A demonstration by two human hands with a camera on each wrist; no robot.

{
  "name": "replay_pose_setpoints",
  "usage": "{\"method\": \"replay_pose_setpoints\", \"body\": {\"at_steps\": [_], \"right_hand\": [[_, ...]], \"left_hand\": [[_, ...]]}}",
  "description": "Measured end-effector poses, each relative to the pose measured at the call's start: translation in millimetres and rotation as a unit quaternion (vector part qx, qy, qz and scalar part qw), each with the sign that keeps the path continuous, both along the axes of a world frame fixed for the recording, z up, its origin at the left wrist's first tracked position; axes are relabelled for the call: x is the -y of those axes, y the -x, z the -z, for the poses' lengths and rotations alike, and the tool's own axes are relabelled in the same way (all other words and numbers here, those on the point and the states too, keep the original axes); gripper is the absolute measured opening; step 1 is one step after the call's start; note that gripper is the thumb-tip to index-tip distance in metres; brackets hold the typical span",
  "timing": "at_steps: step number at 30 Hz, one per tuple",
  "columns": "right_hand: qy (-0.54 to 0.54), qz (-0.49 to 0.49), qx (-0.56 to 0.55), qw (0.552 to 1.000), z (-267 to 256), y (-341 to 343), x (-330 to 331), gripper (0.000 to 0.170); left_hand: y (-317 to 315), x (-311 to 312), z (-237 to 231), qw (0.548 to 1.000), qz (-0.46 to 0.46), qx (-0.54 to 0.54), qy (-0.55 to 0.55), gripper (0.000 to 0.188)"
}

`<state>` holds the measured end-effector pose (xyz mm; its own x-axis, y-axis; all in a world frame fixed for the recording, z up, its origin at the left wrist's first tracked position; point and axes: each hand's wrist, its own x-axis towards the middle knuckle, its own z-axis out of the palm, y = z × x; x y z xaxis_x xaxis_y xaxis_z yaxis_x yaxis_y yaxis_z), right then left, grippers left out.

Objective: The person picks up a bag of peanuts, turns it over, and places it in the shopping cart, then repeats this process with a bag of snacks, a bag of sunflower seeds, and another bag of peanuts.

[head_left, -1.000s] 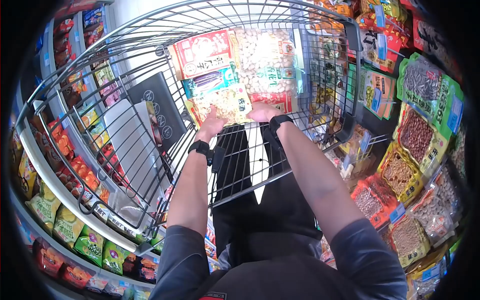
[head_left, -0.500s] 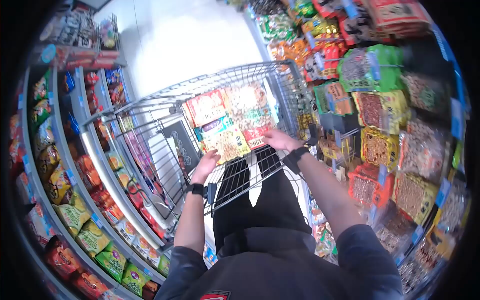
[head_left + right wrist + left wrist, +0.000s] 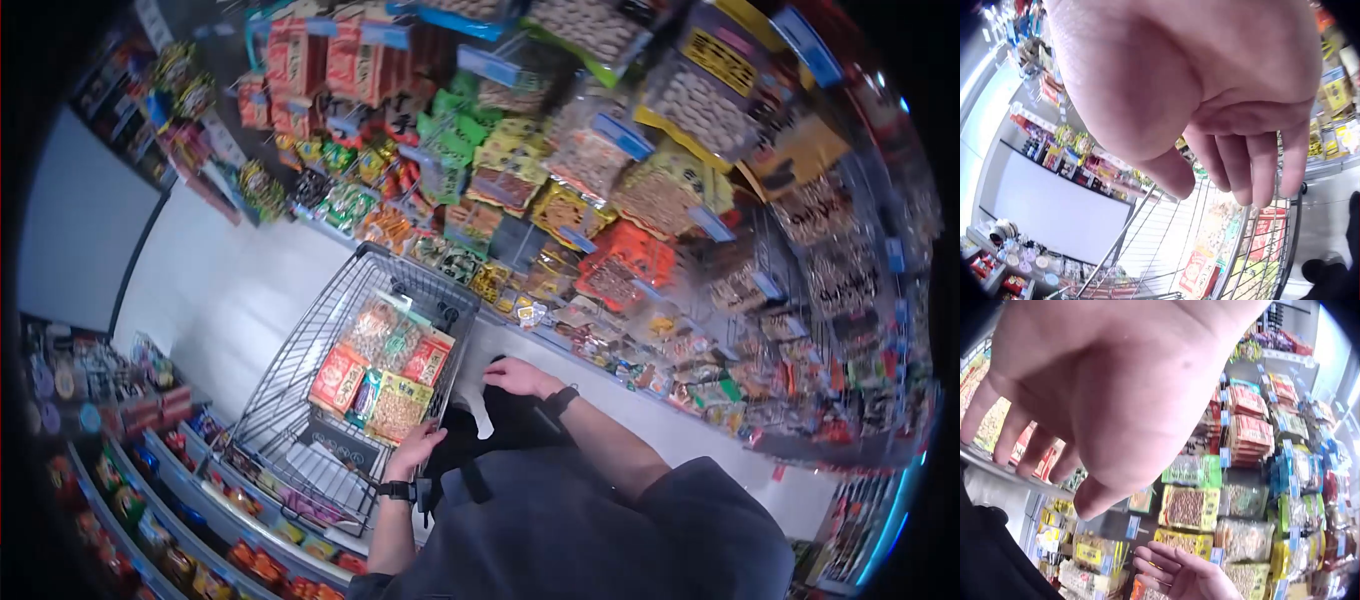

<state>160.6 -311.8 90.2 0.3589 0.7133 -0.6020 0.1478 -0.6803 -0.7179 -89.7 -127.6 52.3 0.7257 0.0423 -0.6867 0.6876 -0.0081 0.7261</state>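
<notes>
My left hand (image 3: pixel 415 452) is at the near edge of the wire shopping cart (image 3: pixel 285 350). In the left wrist view its fingers (image 3: pixel 1029 447) are spread and loosely extended by the cart's rim (image 3: pixel 1007 475); contact cannot be told. My right hand (image 3: pixel 520 377) is outside the cart, empty, its fingers (image 3: pixel 1250 162) loosely bent in the right wrist view. Inside the cart lie a yellow nut bag (image 3: pixel 399 407), red-and-white packs (image 3: pixel 338 378) (image 3: pixel 429 357), a blue-green pack (image 3: pixel 366 392) and clear bags of pale nuts (image 3: pixel 374 328).
Hanging snack bags (image 3: pixel 610 180) fill the rack ahead and to the right. Low shelves of packets (image 3: pixel 180 475) run along the lower left. Pale floor (image 3: pixel 220 290) lies beyond the cart, and a large pale panel (image 3: pixel 80 220) stands at the far left.
The view has swung toward the right-hand rack, with the cart now lower left. My right hand has come away from the bags and cart; my left hand has moved back from the yellow bag.
</notes>
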Motion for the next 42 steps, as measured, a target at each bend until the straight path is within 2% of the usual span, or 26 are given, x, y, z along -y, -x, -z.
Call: {"method": "replay_pose_setpoints", "body": {"at_steps": [2, 4, 5, 8, 9, 12, 14, 16, 18, 20, 21, 22, 24, 28, 30, 32, 33, 34, 35, 36, 38, 42], "right_hand": [[0.001, 0.056, -0.015, 0.998, -18.4, -0.8, 32.1, 0.045], [-0.01, 0.119, -0.029, 0.992, -26.3, -6.2, 76.0, 0.046], [-0.001, 0.126, -0.011, 0.992, -22.1, -9.6, 94.1, 0.046], [0.005, 0.147, 0.007, 0.989, -22.9, -16.8, 138.2, 0.047], [-0.009, 0.166, -0.006, 0.986, -18.8, -18.6, 153.8, 0.047], [-0.031, 0.192, -0.023, 0.981, -20.9, -27.0, 204.5, 0.047], [-0.037, 0.192, -0.032, 0.98, -27.3, -28.7, 241.5, 0.047], [-0.087, 0.229, -0.064, 0.967, -29.6, -28.1, 276.7, 0.046], [-0.112, 0.273, -0.112, 0.949, -32.0, -27.3, 315.5, 0.046], [-0.13, 0.317, -0.161, 0.925, -32.1, -23.9, 351.1, 0.046], [-0.122, 0.317, -0.156, 0.927, -32.1, -25.5, 367.6, 0.045], [-0.114, 0.315, -0.146, 0.931, -32.5, -32.8, 382.1, 0.045], [-0.143, 0.338, -0.128, 0.922, -29.9, -38.1, 405.5, 0.044], [-0.175, 0.377, -0.131, 0.9, -33.1, -46.2, 441.2, 0.039], [-0.199, 0.394, -0.136, 0.887, -32.1, -49.5, 447.4, 0.038], [-0.226, 0.411, -0.138, 0.873, -19.4, -60.7, 449.4, 0.038], [-0.245, 0.406, -0.109, 0.874, -4.8, -70.7, 447.1, 0.038], [-0.265, 0.402, -0.083, 0.873, -9.0, -77.8, 438.6, 0.038], [-0.292, 0.414, -0.067, 0.859, -14.2, -88.2, 433.6, 0.041], [-0.297, 0.418, -0.065, 0.856, -21.7, -101.9, 422.6, 0.041], [-0.333, 0.473, 0.03, 0.815, -41.1, -135.6, 403.0, 0.043], [-0.283, 0.465, 0.12, 0.83, -109.7, -205.0, 369.9, 0.048]], "left_hand": [[-16.6, 15.3, -2.2, 0.999, 0.037, -0.012, -0.028, 0.071], [-46.6, 30.4, -31.2, 0.989, 0.08, -0.122, -0.027, 0.079], [-46.7, 34.0, -11.0, 0.986, 0.087, -0.134, -0.041, 0.085], [-42.7, 46.0, 28.0, 0.976, 0.148, -0.14, -0.08, 0.086], [-44.7, 51.4, 24.2, 0.972, 0.155, -0.157, -0.081, 0.091], [-71.7, 83.1, -40.6, 0.945, 0.21, -0.205, -0.143, 0.095], [-62.8, 91.1, -3.7, 0.936, 0.224, -0.205, -0.177, 0.097], [-57.5, 98.1, 23.5, 0.927, 0.215, -0.207, -0.226, 0.094], [-66.3, 118.0, 11.1, 0.925, 0.204, -0.223, -0.229, 0.094], [-70.2, 134.4, 0.5, 0.928, 0.116, -0.213, -0.282, 0.093], [-63.7, 132.0, 21.0, 0.944, 0.086, -0.212, -0.239, 0.095], [-56.1, 133.0, 36.9, 0.944, 0.087, -0.208, -0.241, 0.095], [-53.4, 142.0, 53.2, 0.907, 0.134, -0.24, -0.318, 0.098], [-68.2, 181.6, 25.6, 0.873, 0.14, -0.308, -0.351, 0.099], [-80.1, 196.8, 18.0, 0.858, 0.164, -0.305, -0.379, 0.094], [-102.1, 204.3, 4.3, 0.881, 0.15, -0.199, -0.403, 0.084], [-118.2, 194.5, 20.9, 0.909, 0.118, -0.087, -0.391, 0.08], [-139.3, 192.7, 11.7, 0.923, 0.087, 0.024, -0.375, 0.077], [-159.7, 188.7, 0.8, 0.938, 0.1, 0.011, -0.332, 0.067], [-209.8, 213.9, -49.8, 0.951, 0.113, 0.0, -0.287, 0.057], [-269.3, 226.1, -61.4, 0.961, 0.105, 0.138, -0.214, 0.048], [-390.0, 289.5, -147.2, 0.959, 0.102, 0.252, -0.086, 0.048]]}}
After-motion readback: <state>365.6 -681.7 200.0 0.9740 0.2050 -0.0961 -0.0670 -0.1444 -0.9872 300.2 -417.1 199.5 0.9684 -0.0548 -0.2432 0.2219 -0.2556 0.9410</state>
